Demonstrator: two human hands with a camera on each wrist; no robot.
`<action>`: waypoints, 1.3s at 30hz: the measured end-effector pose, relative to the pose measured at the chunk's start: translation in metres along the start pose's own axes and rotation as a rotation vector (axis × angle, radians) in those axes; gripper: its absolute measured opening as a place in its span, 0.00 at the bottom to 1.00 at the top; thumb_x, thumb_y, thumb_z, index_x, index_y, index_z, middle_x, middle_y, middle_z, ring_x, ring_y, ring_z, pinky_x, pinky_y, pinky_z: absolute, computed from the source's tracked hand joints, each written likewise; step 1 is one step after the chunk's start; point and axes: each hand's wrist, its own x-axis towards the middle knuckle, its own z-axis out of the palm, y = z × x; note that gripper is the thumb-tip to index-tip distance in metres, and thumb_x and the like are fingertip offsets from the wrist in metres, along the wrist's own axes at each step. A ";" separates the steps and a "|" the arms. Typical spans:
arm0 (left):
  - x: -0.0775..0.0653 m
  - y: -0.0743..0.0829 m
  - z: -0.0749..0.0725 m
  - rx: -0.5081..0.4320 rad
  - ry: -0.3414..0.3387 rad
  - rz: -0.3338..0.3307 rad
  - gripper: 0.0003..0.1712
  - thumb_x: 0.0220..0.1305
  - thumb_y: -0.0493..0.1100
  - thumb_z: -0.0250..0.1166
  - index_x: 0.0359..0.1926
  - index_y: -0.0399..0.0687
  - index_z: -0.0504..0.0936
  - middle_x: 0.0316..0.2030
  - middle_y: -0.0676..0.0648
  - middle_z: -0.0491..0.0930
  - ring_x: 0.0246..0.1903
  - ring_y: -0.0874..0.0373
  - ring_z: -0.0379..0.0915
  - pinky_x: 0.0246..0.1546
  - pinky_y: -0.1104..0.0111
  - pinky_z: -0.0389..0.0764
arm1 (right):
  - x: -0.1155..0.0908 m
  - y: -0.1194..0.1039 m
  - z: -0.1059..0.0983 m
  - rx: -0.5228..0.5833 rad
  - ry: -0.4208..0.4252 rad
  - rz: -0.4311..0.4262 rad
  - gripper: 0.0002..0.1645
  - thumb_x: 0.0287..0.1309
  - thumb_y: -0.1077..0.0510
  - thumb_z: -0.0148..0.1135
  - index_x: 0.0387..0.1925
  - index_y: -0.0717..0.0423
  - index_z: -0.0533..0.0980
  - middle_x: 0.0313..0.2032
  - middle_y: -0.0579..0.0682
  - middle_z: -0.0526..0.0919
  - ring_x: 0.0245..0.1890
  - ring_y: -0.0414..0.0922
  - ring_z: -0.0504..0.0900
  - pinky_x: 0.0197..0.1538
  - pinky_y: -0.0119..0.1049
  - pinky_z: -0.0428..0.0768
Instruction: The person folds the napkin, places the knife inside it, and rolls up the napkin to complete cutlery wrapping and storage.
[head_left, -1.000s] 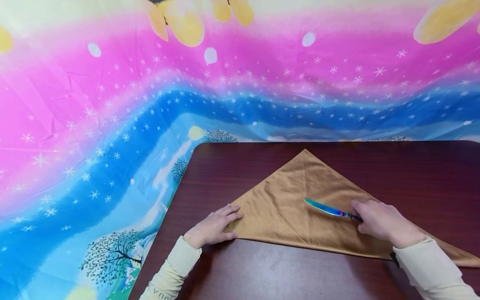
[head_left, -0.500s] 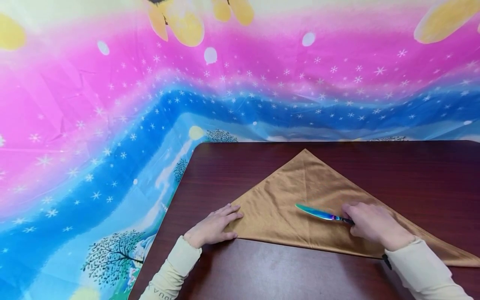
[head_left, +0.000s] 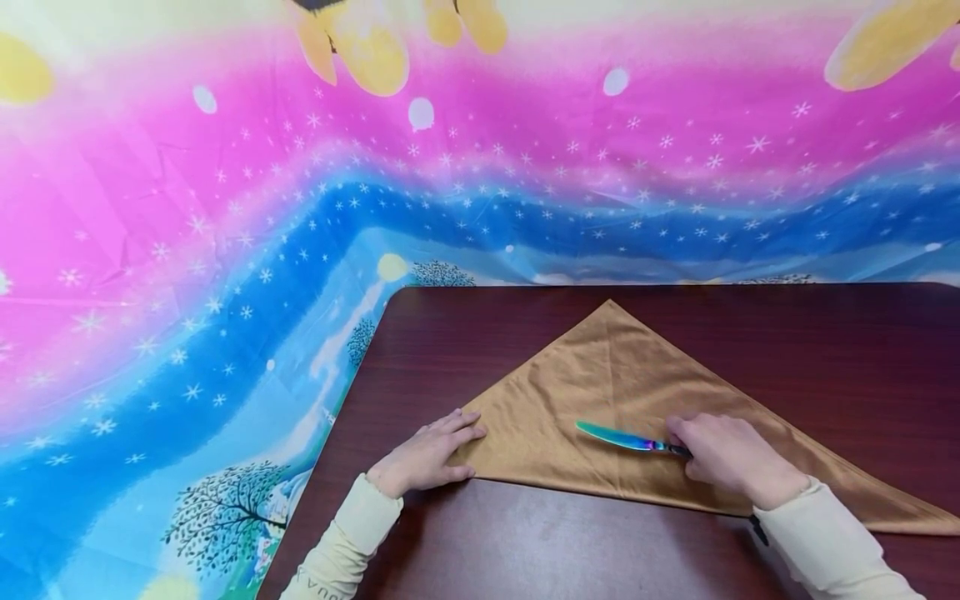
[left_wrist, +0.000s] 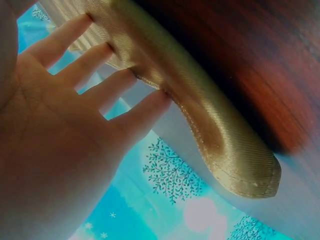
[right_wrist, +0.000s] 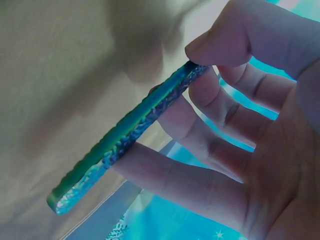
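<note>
A golden-brown satin cloth (head_left: pixel 540 408), folded into a triangle, lies on the table with its peak toward the far edge. My left hand (head_left: pixel 427 450) rests on its left corner, fingers extended; the left wrist view shows the fingertips touching the cloth (left_wrist: pixel 240 155) near its hem. Over the middle of the cloth, my right hand (head_left: pixel 723 454) holds a table knife (head_left: pixel 618 437) with a shiny rainbow blade pointing left. In the right wrist view, thumb and fingers pinch the textured knife handle (right_wrist: pixel 125 135), whose shadow falls on the cloth.
The dark reddish wooden table (head_left: pixel 487 333) has a rounded far left corner. A printed pink and blue backdrop (head_left: pixel 525 158) with snowflakes and trees hangs behind it and down its left side. The cloth's right tip runs out to the right edge of the head view.
My right hand has moved left and slightly nearer to me over the cloth, carrying the knife with it. The left hand and the cloth have stayed put.
</note>
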 end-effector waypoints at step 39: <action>-0.001 -0.001 0.001 -0.019 0.007 -0.001 0.32 0.61 0.50 0.65 0.65 0.50 0.72 0.71 0.43 0.61 0.72 0.40 0.53 0.64 0.43 0.63 | 0.005 -0.034 0.027 -0.060 0.158 -0.104 0.21 0.31 0.69 0.62 0.18 0.42 0.65 0.20 0.35 0.65 0.17 0.35 0.65 0.20 0.33 0.62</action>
